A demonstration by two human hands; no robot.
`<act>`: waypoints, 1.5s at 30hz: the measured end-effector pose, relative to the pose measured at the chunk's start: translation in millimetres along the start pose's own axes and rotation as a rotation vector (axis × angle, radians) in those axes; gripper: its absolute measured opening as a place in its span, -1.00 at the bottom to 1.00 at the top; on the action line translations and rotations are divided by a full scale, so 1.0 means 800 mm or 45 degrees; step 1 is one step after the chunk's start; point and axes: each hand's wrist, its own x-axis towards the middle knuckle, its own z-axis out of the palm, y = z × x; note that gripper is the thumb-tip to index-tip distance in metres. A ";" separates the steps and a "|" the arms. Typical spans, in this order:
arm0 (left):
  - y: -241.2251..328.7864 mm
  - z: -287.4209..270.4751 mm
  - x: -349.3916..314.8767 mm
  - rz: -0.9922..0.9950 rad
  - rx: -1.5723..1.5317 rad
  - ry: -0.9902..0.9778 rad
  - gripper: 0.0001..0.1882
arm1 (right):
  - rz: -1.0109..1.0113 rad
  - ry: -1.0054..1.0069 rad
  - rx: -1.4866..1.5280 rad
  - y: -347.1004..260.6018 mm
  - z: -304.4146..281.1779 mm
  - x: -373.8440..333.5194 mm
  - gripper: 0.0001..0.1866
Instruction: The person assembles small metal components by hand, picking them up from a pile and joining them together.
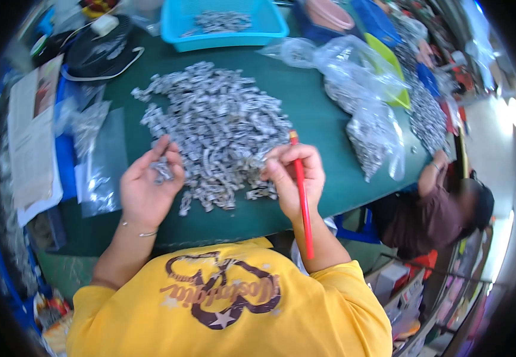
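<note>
A broad heap of small grey metal-looking pieces (222,113) covers the middle of the green table. At its near left edge, my left hand (145,193) is turned palm up. Its fingers curl round a few of the small grey pieces (162,170). My right hand (288,191) is at the heap's near right edge, thumb and forefinger closed together at the pieces. A slim red pencil (305,208) with a gold-coloured end is tucked between the fingers of that hand. Whether its fingertips also pinch a piece is too small to tell.
A blue plastic basket (222,43) holding more pieces stands at the far side. Clear bags of pieces (371,134) lie to the right, flat clear bags (104,178) and paper (32,143) to the left. Another person (433,217) sits at the right beside a further heap (427,122).
</note>
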 end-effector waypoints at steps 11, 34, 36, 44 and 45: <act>-0.011 -0.009 0.004 -0.034 0.053 -0.124 -0.65 | -0.962 0.735 -1.271 -0.098 -0.151 0.056 -0.79; -0.001 0.011 -0.003 0.134 0.056 -0.233 -0.37 | -0.541 -0.335 -0.976 0.035 0.078 0.068 -0.74; 0.001 0.006 -0.001 0.144 0.032 -0.259 -0.36 | -0.501 -0.590 -0.791 0.037 0.100 0.048 -0.71; 0.000 -0.007 0.005 0.153 0.205 -0.251 -0.47 | -0.339 -0.509 -0.714 0.048 0.105 0.026 -0.68; 0.000 -0.010 0.006 0.152 0.307 -0.237 -0.50 | -0.248 -0.474 -0.638 0.047 0.101 0.025 -0.67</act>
